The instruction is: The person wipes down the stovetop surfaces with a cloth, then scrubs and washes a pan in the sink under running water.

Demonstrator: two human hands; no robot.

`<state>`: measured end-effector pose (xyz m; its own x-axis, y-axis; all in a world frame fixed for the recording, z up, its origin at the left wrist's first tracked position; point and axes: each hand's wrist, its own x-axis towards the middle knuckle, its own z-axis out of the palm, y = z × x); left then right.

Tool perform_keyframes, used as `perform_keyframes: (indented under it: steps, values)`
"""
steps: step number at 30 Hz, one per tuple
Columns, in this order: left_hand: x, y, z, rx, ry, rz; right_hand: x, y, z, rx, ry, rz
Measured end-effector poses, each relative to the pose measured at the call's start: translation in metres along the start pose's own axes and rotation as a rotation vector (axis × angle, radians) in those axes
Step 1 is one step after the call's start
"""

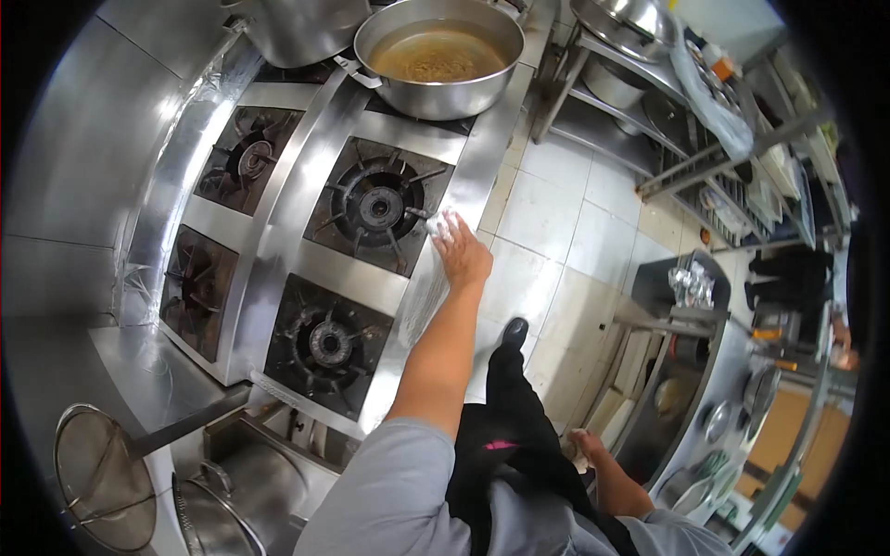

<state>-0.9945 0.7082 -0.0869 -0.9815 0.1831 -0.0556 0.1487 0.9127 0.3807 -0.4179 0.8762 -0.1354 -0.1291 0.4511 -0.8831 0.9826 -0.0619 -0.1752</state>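
Observation:
My left hand [461, 252] is pressed on the steel front rim [422, 301] of the stove, beside a burner [379, 208]. White foam covers its fingertips, and soapy streaks run along the rim below it. The fingers are bent down together over something I cannot make out. My right hand [584, 447] hangs low by my right leg, its fingers curled; whatever lies in them is too small and shaded to name. Another burner [331, 343] sits nearer to me, left of my forearm.
A large pot [445, 97] of brownish liquid stands at the stove's far end, beside a tall pot [301, 32]. A round strainer [104, 477] and a lidded steel pot [246, 477] are lower left. Shelving [593, 130] and a counter [691, 435] line the right. Another person [797, 278] is at far right.

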Motion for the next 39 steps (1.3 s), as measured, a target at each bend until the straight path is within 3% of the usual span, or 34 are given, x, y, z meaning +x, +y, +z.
perform_keyframes:
  steps: [3, 5, 7, 9, 16, 18, 19, 20, 21, 22, 23, 25, 27, 28, 29, 30, 31, 32, 33, 34, 36, 38, 39]
  values:
    - [0.076, 0.039, 0.019, 0.005, 0.019, 0.003, 0.035, -0.077, -0.062, -0.171, -0.038, -0.179]
    - [0.106, 0.057, 0.023, 0.035, 0.038, 0.002, 0.110, -0.086, -0.100, -0.005, -0.085, -0.303]
    - [0.105, 0.062, 0.019, 0.047, 0.025, 0.016, 0.103, -0.164, -0.140, 0.156, 0.115, -0.193]
    - [0.062, 0.044, 0.007, 0.022, 0.044, -0.046, 0.085, -0.246, -0.180, 0.200, 0.020, -0.279]
    - [-0.211, -0.100, -0.036, 0.355, -0.055, -0.459, 0.144, -0.343, -0.258, 0.001, -0.051, -0.440]
    - [-0.267, -0.150, -0.041, 0.270, 0.054, -0.524, 0.115, -0.386, -0.253, 0.208, -0.166, -0.397]
    - [-0.274, -0.149, -0.039, 0.156, 0.155, -0.568, 0.122, -0.395, -0.250, 0.152, -0.212, -0.400]
    - [-0.267, -0.147, -0.013, 0.145, 0.155, -0.786, 0.134, -0.395, -0.254, 0.097, -0.209, -0.411]
    - [-0.242, -0.130, -0.011, 0.144, 0.304, -0.797, 0.142, -0.396, -0.255, 0.053, -0.195, -0.421]
    - [-0.227, -0.123, 0.007, 0.008, 0.288, -0.802, 0.136, -0.407, -0.253, 0.018, -0.214, -0.420]
    - [-0.200, -0.099, 0.000, -0.005, 0.353, -0.647, 0.129, -0.417, -0.257, -0.081, -0.236, -0.428]
    - [-0.156, -0.056, -0.021, 0.020, 0.381, -0.612, 0.133, -0.433, -0.260, -0.332, -0.262, -0.497]
    - [-0.180, -0.075, -0.019, -0.013, 0.394, -0.606, 0.152, -0.452, -0.278, -0.468, -0.337, -0.534]
    - [-0.196, -0.093, -0.015, -0.045, 0.409, -0.567, 0.197, -0.451, -0.300, -0.701, -0.268, -0.686]
    - [-0.230, -0.119, 0.002, 0.012, 0.554, -0.499, 0.242, -0.449, -0.323, -0.929, -0.163, -0.835]
    - [-0.271, -0.140, 0.012, 0.130, 0.460, -0.730, 0.230, -0.473, -0.323, -0.948, -0.168, -0.845]
    - [-0.299, -0.154, 0.002, 0.206, 0.446, -0.853, 0.211, -0.496, -0.325, -0.689, -0.244, -0.636]
    - [-0.332, -0.176, 0.005, 0.123, 0.569, -0.901, 0.190, -0.520, -0.319, -0.429, -0.312, -0.422]
    - [-0.340, -0.186, -0.009, -0.035, 0.658, -1.122, 0.225, -0.520, -0.330, -0.454, -0.258, -0.457]
    - [-0.347, -0.200, -0.016, 0.190, 0.575, -1.166, 0.219, -0.533, -0.325, -0.452, -0.263, -0.470]
    - [-0.330, -0.217, -0.018, 0.183, 0.539, -1.388, 0.212, -0.567, -0.316, -0.597, -0.343, -0.570]
    - [-0.298, -0.190, -0.016, 0.013, 0.626, -1.477, 0.214, -0.604, -0.306, -0.682, -0.358, -0.601]
    - [-0.282, -0.159, -0.023, -0.117, 0.715, -1.305, 0.215, -0.621, -0.296, -0.571, -0.372, -0.482]
